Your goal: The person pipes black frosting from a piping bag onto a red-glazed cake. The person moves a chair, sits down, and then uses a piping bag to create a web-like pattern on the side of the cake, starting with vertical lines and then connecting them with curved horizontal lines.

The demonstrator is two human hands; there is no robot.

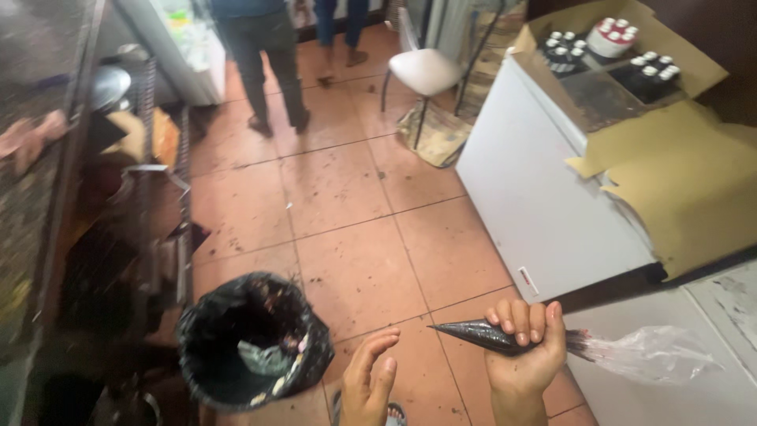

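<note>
Worn terracotta floor tiles (355,229) spread across the room. A white metal-legged chair (424,71) stood at the far side, beside a white chest freezer (536,205).

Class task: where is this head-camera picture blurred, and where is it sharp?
Head view: left edge smeared by motion blur; the black-lined round waste bin slightly soft; right hand gripping the dark cone-shaped plastic piping bag fairly sharp; left hand open.

The far people (260,55) are cut off above the legs by the top edge, the left counter (35,158) is blurred, and the right hand (524,347) hides the piping bag's (473,335) middle.
</note>
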